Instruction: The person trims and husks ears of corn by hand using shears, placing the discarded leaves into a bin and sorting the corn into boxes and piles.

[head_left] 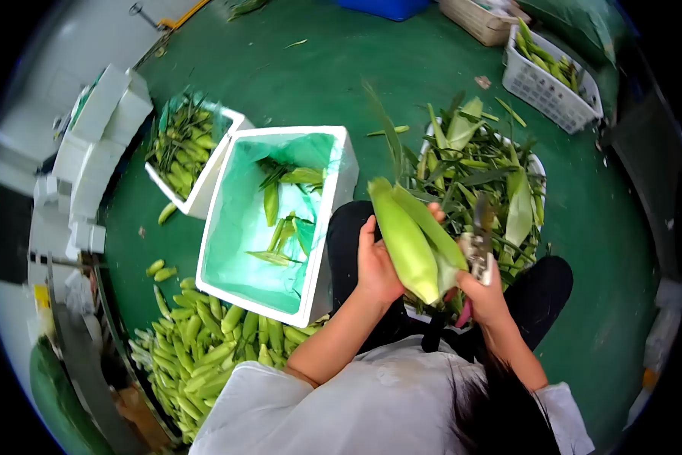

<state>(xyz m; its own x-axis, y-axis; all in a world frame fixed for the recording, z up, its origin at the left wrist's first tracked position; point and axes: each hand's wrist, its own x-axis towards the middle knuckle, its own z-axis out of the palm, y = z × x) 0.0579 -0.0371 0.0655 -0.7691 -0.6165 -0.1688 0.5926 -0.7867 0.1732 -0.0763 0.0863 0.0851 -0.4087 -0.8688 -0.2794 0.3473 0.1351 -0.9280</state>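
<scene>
An ear of corn (404,246) in green husk is held up in front of my lap, with one husk leaf standing apart from it on the right. My left hand (377,264) is closed around its left side. Pruning shears (478,246) with a reddish handle are in my right hand (483,294), blades pointing up and away from me. The thumb and fingers of that hand also seem to touch the loose husk near the ear's lower end. Beneath the shears, a white basket (539,171) is heaped with stripped husk leaves (473,163).
Left of my knee stands a white foam box (339,163), green-lined, with a few husked ears. Another foam box (197,199) of corn adjoins it. A corn pile (204,349) covers the floor at lower left. A crate (545,87) with corn sits far right.
</scene>
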